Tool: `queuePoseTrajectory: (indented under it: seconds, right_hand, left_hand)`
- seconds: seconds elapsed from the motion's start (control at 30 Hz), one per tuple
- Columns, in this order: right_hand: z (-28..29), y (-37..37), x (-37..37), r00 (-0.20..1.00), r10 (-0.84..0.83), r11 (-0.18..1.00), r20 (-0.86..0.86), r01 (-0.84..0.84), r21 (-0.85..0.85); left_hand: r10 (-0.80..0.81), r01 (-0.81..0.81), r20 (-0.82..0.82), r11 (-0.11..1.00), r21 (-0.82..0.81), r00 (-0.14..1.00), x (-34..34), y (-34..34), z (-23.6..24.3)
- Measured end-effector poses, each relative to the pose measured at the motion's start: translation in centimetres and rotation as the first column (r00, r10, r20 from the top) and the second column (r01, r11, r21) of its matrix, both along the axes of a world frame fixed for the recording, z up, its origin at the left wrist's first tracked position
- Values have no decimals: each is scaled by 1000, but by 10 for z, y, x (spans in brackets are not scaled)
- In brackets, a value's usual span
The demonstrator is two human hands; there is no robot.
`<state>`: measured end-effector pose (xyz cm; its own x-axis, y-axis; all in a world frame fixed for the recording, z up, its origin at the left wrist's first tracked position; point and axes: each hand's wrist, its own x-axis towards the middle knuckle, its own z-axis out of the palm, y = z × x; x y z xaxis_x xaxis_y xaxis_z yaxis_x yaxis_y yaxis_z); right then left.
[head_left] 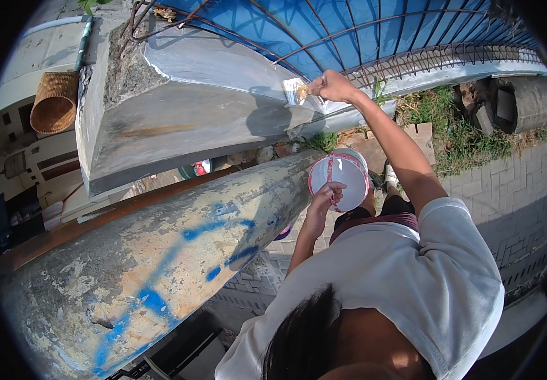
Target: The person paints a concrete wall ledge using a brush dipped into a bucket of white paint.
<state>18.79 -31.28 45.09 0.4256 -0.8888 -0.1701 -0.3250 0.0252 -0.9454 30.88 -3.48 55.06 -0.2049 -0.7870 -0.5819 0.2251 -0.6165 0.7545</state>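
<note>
My right hand (pixel 333 87) stretches out to the wall and is closed around a wide paintbrush (pixel 293 92). White paint coats the bristles, which press on the top edge of the grey concrete ledge (pixel 216 107). Fresh white shows along part of that ledge under the brush. Close to my body, my left hand (pixel 329 194) is closed on the red-and-white strap-like handle of a round paint bucket (pixel 357 177). The bucket has a red rim and a pale, whitish inside. My left fingers partly cover its near side.
A rusty wire fence (pixel 324 31) backed by blue sheeting rises behind the ledge. A large weathered cylinder (pixel 159 272) with blue paint marks lies at left. A woven basket (pixel 55 103) hangs far left. Grass (pixel 444 120) and paving (pixel 489 190) lie right.
</note>
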Motion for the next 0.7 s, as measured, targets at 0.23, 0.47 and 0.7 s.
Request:
queuePoseTrajectory:
  seconds: [0.23,0.47,0.7]
  right_hand:
    - [170,1,-33,781,116,983,614,-178,40]
    - [61,2,-7,747,-106,797,657,-331,505]
    - [-100,99,-106,968,-204,978,-144,207,9]
  left_hand:
    - [62,-62,-7,998,-10,998,-4,10,4]
    - [107,-107,0,994,-40,994,-15,17,9]
    - [250,-245,9,955,-166,968,-24,36,19]
